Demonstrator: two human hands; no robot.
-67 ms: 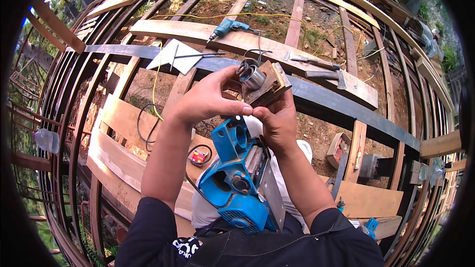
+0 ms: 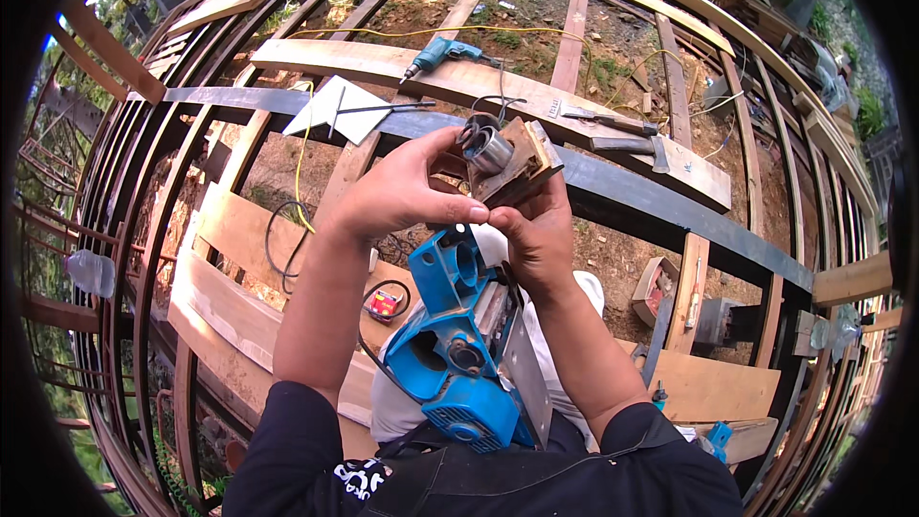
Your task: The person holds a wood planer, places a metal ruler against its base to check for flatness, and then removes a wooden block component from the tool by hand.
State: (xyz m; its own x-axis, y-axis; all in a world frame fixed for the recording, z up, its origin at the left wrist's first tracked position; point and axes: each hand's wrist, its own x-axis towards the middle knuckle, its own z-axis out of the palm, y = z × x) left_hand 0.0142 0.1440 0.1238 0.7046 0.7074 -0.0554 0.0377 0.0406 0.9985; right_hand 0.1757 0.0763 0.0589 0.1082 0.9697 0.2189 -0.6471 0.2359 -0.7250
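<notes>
A brown wooden block (image 2: 525, 170) with a shiny metal cylinder (image 2: 491, 151) at its near face is held up before me. My left hand (image 2: 412, 187) curls its fingers around the cylinder side, its thumb along the block's lower edge. From the other side my right hand (image 2: 541, 237) grips the block, thumb meeting the left thumb; most of its fingers are hidden behind the wood. Below my hands a blue electric planer (image 2: 469, 412) rests on my lap, its side opened so a round hub and hollow housings show.
Beyond my hands, a dark beam (image 2: 651, 199) crosses open framing. A plank (image 2: 354, 59) bears a teal drill (image 2: 442, 56), a chisel (image 2: 613, 120) and a hatchet (image 2: 639, 147). White sheet (image 2: 335, 107) with dark rods lies left. Yellow cord (image 2: 304, 163) hangs nearby. Ground shows between joists.
</notes>
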